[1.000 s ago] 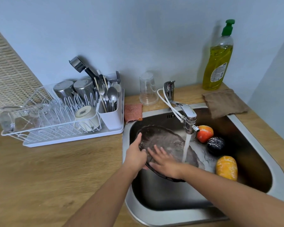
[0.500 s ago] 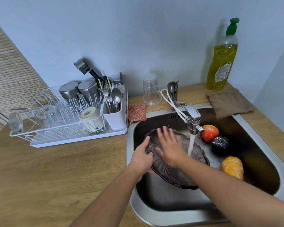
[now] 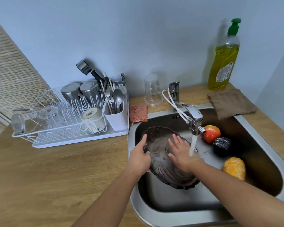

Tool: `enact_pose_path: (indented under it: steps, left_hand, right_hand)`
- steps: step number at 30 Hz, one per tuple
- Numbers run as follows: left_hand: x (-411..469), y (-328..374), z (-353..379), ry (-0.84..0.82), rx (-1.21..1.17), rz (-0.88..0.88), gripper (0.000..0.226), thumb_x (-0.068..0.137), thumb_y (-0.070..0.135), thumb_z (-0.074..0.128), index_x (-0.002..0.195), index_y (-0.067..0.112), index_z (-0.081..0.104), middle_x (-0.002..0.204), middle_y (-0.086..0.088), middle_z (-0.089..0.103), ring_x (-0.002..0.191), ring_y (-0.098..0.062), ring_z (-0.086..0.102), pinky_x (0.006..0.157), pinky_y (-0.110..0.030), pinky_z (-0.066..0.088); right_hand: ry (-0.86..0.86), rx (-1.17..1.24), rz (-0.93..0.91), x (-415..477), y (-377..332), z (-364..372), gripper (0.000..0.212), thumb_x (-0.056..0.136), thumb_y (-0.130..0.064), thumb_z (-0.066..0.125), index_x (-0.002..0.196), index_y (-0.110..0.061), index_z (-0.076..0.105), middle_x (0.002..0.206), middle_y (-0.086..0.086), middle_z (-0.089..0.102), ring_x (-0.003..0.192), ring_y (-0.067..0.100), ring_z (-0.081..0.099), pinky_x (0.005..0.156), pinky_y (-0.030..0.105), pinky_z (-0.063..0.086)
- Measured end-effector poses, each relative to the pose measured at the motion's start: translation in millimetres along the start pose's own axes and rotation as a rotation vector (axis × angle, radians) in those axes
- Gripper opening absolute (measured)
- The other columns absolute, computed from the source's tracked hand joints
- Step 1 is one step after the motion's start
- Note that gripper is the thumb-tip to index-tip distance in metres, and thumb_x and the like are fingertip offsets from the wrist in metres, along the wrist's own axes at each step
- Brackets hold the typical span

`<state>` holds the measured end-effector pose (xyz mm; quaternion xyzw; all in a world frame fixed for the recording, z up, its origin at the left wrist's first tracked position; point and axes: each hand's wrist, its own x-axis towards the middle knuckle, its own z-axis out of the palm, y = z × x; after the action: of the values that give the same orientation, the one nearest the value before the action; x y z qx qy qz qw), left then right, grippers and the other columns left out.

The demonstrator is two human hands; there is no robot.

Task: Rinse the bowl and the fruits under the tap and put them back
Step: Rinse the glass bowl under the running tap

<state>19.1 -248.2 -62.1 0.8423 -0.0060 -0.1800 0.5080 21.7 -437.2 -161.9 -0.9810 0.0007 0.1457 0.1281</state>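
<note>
A dark glass bowl with a scalloped rim is held tilted inside the steel sink. My left hand grips its left rim. My right hand lies flat inside the bowl, fingers spread, under the running water from the tap. Three fruits lie at the sink's right side: a red-orange one, a dark one and a yellow-orange one.
A white dish rack with cups and a cutlery holder stands on the wooden counter to the left. An orange sponge, an upturned clear cup, a soap bottle and a brown cloth line the back.
My right hand has slid back down the inside of the bowl toward the water stream. My left hand keeps its grip on the rim, and the view has shifted slightly.
</note>
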Motion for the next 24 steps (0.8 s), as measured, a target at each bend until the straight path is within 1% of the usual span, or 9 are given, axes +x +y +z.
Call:
enact_pose_path:
  steps: [2,4,6,9,11,14,19,22,24]
  left_hand:
    - [0.9,2.8,0.9,0.032,0.083,0.067,0.067,0.096,-0.001,0.041,0.149,0.035,0.025,0.144,0.010,0.041,0.101,-0.006,0.059,0.082,-0.010,0.049]
    - [3.0,4.8,4.0,0.083,0.208,0.133,0.070,0.094,-0.004,0.041,0.151,0.032,0.022,0.155,0.005,0.031,0.136,-0.011,0.039,0.101,-0.008,0.027]
    - [4.6,4.4,7.8,0.128,0.290,0.182,0.074,0.092,-0.006,0.041,0.151,0.032,0.019,0.158,0.003,0.026,0.143,-0.012,0.028,0.099,-0.007,0.022]
    - [7.7,4.0,7.1,0.174,0.299,0.198,0.077,0.091,-0.008,0.040,0.151,0.034,0.018,0.157,0.002,0.028,0.135,-0.014,0.041,0.095,-0.012,0.033]
    - [8.7,6.3,3.9,0.191,0.302,0.201,0.076,0.091,-0.007,0.041,0.152,0.034,0.018,0.156,0.001,0.030,0.131,-0.017,0.045,0.097,-0.019,0.039]
    - [9.8,7.4,-1.4,0.180,0.297,0.211,0.072,0.093,-0.006,0.041,0.152,0.028,0.019,0.156,0.003,0.029,0.139,-0.017,0.035,0.109,-0.019,0.028]
    - [4.6,4.3,4.3,0.100,0.259,0.177,0.070,0.095,-0.003,0.043,0.152,0.029,0.017,0.154,-0.001,0.034,0.140,-0.019,0.034,0.116,-0.030,0.028]
    - [4.7,5.9,10.4,0.165,0.259,0.202,0.071,0.094,-0.005,0.041,0.152,0.029,0.018,0.155,0.001,0.031,0.142,-0.016,0.032,0.113,-0.023,0.028]
    - [4.5,6.3,11.5,0.196,0.275,0.205,0.073,0.093,-0.006,0.040,0.152,0.031,0.017,0.158,0.001,0.026,0.142,-0.015,0.030,0.104,-0.014,0.027]
  right_hand:
    - [-0.113,0.088,0.008,-9.8,-3.5,6.5,0.072,0.094,-0.054,0.025,0.149,-0.027,-0.013,0.152,-0.004,-0.028,0.145,0.019,-0.018,0.120,0.048,0.004]
    - [-0.231,0.299,-0.020,-23.4,-20.7,9.9,0.076,0.094,-0.055,0.030,0.150,-0.023,-0.011,0.157,0.000,-0.018,0.145,0.019,-0.017,0.120,0.043,-0.002]
    - [-0.307,0.602,-0.046,-37.6,-44.8,6.7,0.070,0.097,-0.048,0.034,0.151,-0.022,-0.002,0.158,-0.001,-0.010,0.146,0.016,-0.013,0.118,0.033,-0.006]
    - [-0.317,0.900,-0.113,-50.2,-59.3,-1.2,0.049,0.102,-0.037,0.031,0.149,-0.028,0.021,0.159,-0.001,0.003,0.146,0.010,-0.003,0.113,0.023,-0.003]
    - [-0.346,0.853,-0.187,-58.0,-51.2,-6.2,0.046,0.103,-0.035,0.027,0.148,-0.031,0.024,0.158,-0.006,0.008,0.146,0.007,0.001,0.111,0.020,-0.001]
    - [-0.310,0.457,-0.245,-56.5,-14.7,-2.4,0.047,0.102,-0.038,0.024,0.149,-0.034,0.018,0.159,-0.009,0.010,0.147,0.009,0.005,0.119,0.029,0.001]
    - [-0.126,-0.091,-0.132,-38.6,31.5,-7.2,0.058,0.099,-0.043,0.029,0.151,-0.026,0.009,0.161,-0.002,0.001,0.148,0.018,-0.003,0.121,0.038,0.001]
    - [-0.207,0.091,0.013,-43.7,-9.5,-3.6,0.069,0.096,-0.054,0.026,0.152,-0.021,0.000,0.160,0.000,-0.008,0.147,0.019,-0.010,0.117,0.043,-0.005]
    - [-0.329,0.423,0.048,-51.7,-47.6,-2.6,0.067,0.098,-0.053,0.022,0.151,-0.021,-0.001,0.160,-0.004,-0.006,0.147,0.016,-0.008,0.117,0.041,-0.009]
